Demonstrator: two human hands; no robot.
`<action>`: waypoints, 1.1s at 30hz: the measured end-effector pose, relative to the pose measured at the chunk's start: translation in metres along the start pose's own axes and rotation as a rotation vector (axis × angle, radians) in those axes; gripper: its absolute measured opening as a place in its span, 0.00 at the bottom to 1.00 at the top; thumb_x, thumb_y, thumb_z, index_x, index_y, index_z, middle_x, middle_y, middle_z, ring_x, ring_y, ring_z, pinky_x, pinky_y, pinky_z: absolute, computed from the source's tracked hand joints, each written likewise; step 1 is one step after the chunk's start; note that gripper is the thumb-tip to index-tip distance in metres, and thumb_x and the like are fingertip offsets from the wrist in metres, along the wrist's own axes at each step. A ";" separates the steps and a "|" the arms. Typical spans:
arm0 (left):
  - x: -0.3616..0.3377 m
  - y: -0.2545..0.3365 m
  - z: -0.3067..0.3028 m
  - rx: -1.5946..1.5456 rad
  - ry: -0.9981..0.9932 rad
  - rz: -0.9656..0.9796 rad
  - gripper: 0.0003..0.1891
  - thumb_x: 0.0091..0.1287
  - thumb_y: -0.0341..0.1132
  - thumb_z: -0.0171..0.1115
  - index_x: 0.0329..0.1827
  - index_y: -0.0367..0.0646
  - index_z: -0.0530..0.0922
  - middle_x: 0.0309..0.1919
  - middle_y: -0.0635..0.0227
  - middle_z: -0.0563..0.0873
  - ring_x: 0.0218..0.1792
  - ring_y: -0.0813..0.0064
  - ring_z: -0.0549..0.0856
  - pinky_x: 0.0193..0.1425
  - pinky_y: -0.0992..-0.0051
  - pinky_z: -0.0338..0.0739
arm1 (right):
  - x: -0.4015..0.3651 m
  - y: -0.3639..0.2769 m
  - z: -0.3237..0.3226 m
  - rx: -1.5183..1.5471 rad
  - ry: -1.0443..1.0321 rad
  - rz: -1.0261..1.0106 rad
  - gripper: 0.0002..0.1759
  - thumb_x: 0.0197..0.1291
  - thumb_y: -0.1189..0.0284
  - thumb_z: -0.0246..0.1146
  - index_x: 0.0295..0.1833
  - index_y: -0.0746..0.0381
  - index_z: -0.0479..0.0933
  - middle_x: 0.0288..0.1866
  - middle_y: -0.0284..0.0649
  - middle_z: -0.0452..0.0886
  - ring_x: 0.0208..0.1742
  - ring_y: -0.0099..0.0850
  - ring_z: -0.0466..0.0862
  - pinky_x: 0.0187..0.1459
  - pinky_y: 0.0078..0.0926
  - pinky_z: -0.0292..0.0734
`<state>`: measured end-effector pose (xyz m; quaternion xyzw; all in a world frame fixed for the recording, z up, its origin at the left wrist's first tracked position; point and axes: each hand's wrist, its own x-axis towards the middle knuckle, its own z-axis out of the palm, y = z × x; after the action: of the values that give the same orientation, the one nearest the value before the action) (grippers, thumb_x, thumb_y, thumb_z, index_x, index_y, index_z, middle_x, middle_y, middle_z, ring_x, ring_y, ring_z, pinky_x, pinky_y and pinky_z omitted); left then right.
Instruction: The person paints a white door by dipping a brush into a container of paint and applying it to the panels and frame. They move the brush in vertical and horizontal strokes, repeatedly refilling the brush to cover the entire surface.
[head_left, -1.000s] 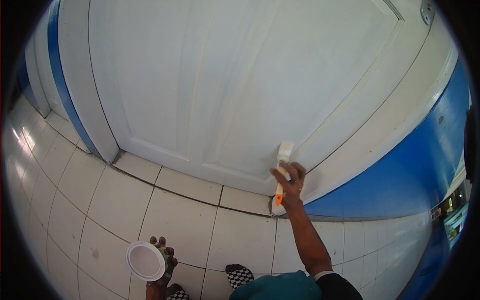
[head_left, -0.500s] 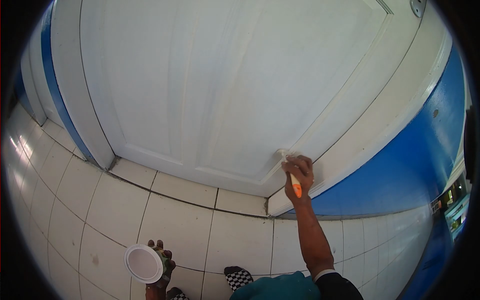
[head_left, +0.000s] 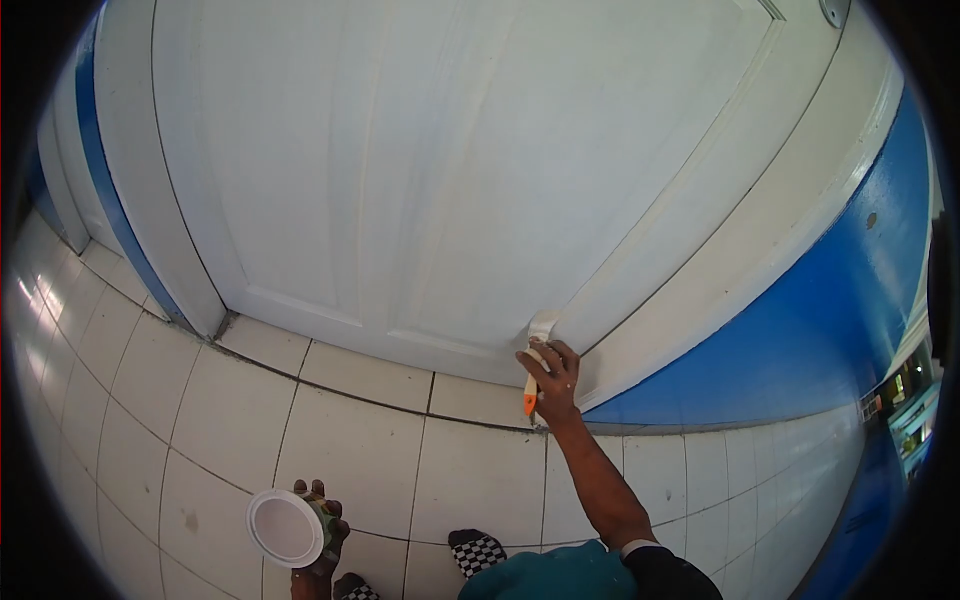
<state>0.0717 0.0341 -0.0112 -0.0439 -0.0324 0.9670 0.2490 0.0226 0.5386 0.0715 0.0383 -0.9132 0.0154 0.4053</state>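
Head view: the right hand (head_left: 553, 378) has its fingers pinched round the handle of the brush (head_left: 541, 326), whose white bristles touch the door (head_left: 450, 180) at the lower right corner of its panel, just above the floor tiles (head_left: 350, 450). The left hand (head_left: 328, 532) sits low, fingers wrapped round a white tub (head_left: 287, 527), well apart from the door. Best bet, I'd say: light pressure, bristle tips following the moulding groove, clear of the tiles.

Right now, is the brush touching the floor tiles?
No, the brush in the right hand has its bristles against the lower edge of the white door, above the floor tiles.
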 end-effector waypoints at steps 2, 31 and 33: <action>0.000 0.001 -0.001 0.025 -0.006 0.003 0.33 0.83 0.57 0.56 0.86 0.54 0.67 0.84 0.59 0.70 0.75 0.51 0.76 0.75 0.44 0.79 | -0.019 -0.002 0.013 0.035 -0.069 0.002 0.26 0.48 0.79 0.73 0.56 0.51 0.92 0.66 0.35 0.87 0.68 0.44 0.79 0.66 0.45 0.75; 0.008 0.019 -0.005 -0.539 0.391 0.103 0.36 0.81 0.56 0.60 0.85 0.45 0.67 0.82 0.49 0.71 0.73 0.42 0.76 0.74 0.39 0.77 | 0.231 0.016 -0.172 -0.093 0.728 -0.150 0.16 0.59 0.90 0.74 0.50 0.62 0.89 0.55 0.37 0.93 0.60 0.41 0.86 0.61 0.35 0.90; 0.009 0.018 0.007 -0.576 0.373 0.082 0.40 0.79 0.56 0.63 0.86 0.40 0.65 0.83 0.45 0.69 0.74 0.39 0.74 0.76 0.38 0.76 | 0.243 0.017 -0.179 -0.107 0.809 -0.185 0.14 0.60 0.88 0.74 0.49 0.61 0.89 0.55 0.37 0.93 0.62 0.41 0.85 0.62 0.36 0.89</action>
<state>0.0548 0.0221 -0.0060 -0.2898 -0.2561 0.9026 0.1889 -0.0092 0.5522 0.3717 0.0901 -0.6727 -0.0547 0.7324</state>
